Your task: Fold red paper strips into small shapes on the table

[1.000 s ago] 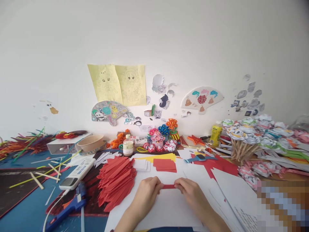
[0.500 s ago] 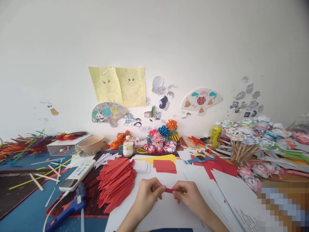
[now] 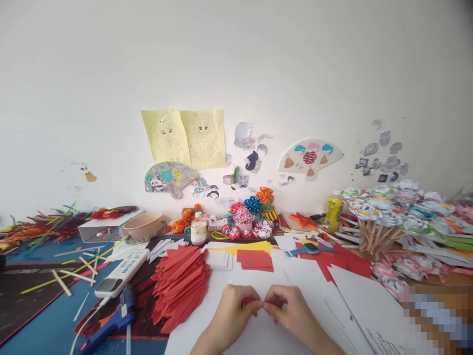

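Paper [image 3: 251, 299] — red, mostly hidden — pinched between two hands above a white sheet [image 3: 262, 340].
Left hand [image 3: 233, 313] has its grip closed on one end, right hand [image 3: 292, 311] on the other, fingertips meeting; beyond lie red cards [image 3: 254, 260] and white cards [image 3: 219, 260], with folded strips [image 3: 181, 288] heaped to the left — then a glue gun [image 3: 121, 315].

Ref: cream bottle [image 3: 198, 233]. Bowl [image 3: 142, 227] left of it, glue gun [image 3: 117, 320] front-left, pink flowers [image 3: 242, 217] right, blue watch [image 3: 311, 248] front-right, yellow bottle [image 3: 334, 213] far right, panda fan [image 3: 170, 177] up-left on wall [image 3: 236, 59].
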`<state>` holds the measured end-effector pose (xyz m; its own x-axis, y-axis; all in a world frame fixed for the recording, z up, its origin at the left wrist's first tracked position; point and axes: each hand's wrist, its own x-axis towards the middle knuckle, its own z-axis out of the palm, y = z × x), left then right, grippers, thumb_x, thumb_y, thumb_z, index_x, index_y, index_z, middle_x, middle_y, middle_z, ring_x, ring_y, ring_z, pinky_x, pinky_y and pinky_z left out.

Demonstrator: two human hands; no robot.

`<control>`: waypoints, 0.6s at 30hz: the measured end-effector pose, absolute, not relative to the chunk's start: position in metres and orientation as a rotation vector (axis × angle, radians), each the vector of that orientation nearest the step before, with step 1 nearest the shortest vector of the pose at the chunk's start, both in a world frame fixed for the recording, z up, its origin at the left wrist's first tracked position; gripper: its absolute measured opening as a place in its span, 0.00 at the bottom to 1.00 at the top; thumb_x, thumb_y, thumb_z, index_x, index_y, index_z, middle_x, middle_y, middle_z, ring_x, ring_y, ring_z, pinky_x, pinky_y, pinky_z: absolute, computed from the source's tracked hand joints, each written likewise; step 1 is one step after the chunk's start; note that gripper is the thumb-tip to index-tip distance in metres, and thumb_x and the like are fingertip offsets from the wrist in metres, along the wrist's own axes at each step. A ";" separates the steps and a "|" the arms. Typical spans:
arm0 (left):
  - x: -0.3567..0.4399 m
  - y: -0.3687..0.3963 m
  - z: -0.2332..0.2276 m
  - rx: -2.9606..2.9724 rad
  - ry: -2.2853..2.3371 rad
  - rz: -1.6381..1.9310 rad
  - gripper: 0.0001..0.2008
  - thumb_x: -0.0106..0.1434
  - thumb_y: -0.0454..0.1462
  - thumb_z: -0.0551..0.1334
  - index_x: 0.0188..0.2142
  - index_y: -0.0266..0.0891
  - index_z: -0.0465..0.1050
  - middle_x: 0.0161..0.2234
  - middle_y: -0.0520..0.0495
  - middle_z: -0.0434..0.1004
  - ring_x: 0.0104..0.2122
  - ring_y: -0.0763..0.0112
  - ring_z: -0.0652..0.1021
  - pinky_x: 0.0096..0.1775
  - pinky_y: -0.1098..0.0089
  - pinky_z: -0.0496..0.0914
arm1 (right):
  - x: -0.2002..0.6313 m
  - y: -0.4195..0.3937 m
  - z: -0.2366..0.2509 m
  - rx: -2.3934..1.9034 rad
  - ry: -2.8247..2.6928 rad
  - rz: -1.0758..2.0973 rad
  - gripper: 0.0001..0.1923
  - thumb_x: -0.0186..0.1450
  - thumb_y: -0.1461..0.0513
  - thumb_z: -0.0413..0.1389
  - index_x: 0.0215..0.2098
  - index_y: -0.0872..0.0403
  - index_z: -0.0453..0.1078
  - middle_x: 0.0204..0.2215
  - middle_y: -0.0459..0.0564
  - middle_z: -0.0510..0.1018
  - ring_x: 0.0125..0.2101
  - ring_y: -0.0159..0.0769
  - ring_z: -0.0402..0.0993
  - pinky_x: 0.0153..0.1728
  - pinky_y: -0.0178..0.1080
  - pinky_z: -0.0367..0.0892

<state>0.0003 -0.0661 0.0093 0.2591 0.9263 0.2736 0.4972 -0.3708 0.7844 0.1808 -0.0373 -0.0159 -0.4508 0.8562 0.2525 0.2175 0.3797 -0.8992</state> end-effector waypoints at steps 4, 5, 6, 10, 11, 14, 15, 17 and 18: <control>0.002 -0.068 0.005 1.964 1.277 0.962 0.08 0.58 0.33 0.60 0.26 0.37 0.78 0.20 0.52 0.76 0.21 0.76 0.72 0.28 0.78 0.64 | 0.177 -0.040 -0.017 -0.973 -1.895 0.996 0.08 0.56 0.65 0.55 0.19 0.56 0.67 0.16 0.44 0.69 0.18 0.31 0.63 0.21 0.32 0.57; 0.002 -0.068 0.003 1.958 1.274 0.959 0.08 0.58 0.32 0.60 0.25 0.36 0.77 0.19 0.52 0.76 0.20 0.76 0.72 0.27 0.78 0.64 | 0.176 -0.041 -0.017 -0.990 -1.889 0.978 0.08 0.55 0.66 0.55 0.17 0.56 0.66 0.15 0.44 0.68 0.18 0.30 0.62 0.20 0.32 0.56; 0.003 -0.069 0.002 1.953 1.274 0.957 0.09 0.58 0.32 0.60 0.25 0.36 0.77 0.19 0.52 0.75 0.20 0.76 0.71 0.27 0.78 0.64 | 0.176 -0.041 -0.018 -1.001 -1.882 0.970 0.09 0.54 0.67 0.55 0.17 0.56 0.65 0.14 0.43 0.67 0.18 0.29 0.61 0.20 0.32 0.55; 0.002 -0.067 0.002 1.955 1.307 0.956 0.10 0.60 0.34 0.58 0.27 0.37 0.77 0.19 0.52 0.75 0.18 0.76 0.70 0.25 0.78 0.64 | 0.177 -0.038 -0.018 -1.021 -1.839 1.034 0.09 0.55 0.64 0.55 0.18 0.56 0.66 0.15 0.44 0.67 0.16 0.29 0.60 0.18 0.32 0.55; 0.000 -0.066 0.003 1.969 1.335 0.972 0.08 0.60 0.35 0.59 0.29 0.37 0.78 0.20 0.52 0.76 0.19 0.76 0.70 0.26 0.78 0.65 | 0.178 -0.036 -0.018 -1.033 -1.820 1.053 0.09 0.57 0.62 0.55 0.20 0.56 0.67 0.16 0.44 0.68 0.16 0.29 0.61 0.18 0.32 0.56; -0.006 -0.062 0.006 2.059 1.410 1.082 0.08 0.58 0.34 0.63 0.38 0.40 0.77 0.27 0.51 0.79 0.25 0.73 0.74 0.31 0.76 0.67 | 0.182 -0.028 -0.021 -1.059 -1.754 1.103 0.14 0.60 0.54 0.54 0.24 0.56 0.68 0.17 0.44 0.68 0.14 0.29 0.61 0.17 0.32 0.56; -0.009 -0.061 0.007 2.101 1.414 1.130 0.09 0.58 0.33 0.63 0.39 0.41 0.76 0.30 0.51 0.80 0.27 0.72 0.75 0.33 0.75 0.67 | 0.184 -0.025 -0.022 -1.054 -1.736 1.127 0.16 0.60 0.52 0.53 0.23 0.56 0.66 0.17 0.44 0.66 0.14 0.28 0.60 0.16 0.32 0.56; -0.014 -0.060 0.008 2.180 1.388 1.206 0.09 0.60 0.31 0.61 0.39 0.42 0.76 0.34 0.50 0.81 0.31 0.70 0.77 0.36 0.74 0.68 | 0.186 -0.021 -0.024 -1.022 -1.704 1.213 0.21 0.61 0.48 0.51 0.20 0.55 0.62 0.15 0.42 0.63 0.13 0.27 0.58 0.15 0.32 0.53; -0.016 -0.060 0.008 2.215 1.368 1.230 0.09 0.61 0.31 0.60 0.38 0.42 0.76 0.34 0.49 0.81 0.32 0.70 0.77 0.37 0.74 0.68 | 0.186 -0.020 -0.024 -1.004 -1.684 1.270 0.23 0.62 0.47 0.51 0.18 0.55 0.59 0.15 0.41 0.61 0.13 0.26 0.56 0.15 0.31 0.51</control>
<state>-0.0156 -0.0602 0.0076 0.1974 0.8291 0.5231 0.6078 -0.5222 0.5983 0.1864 -0.0200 -0.0242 -0.3798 0.9167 0.1243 0.1321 0.1868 -0.9735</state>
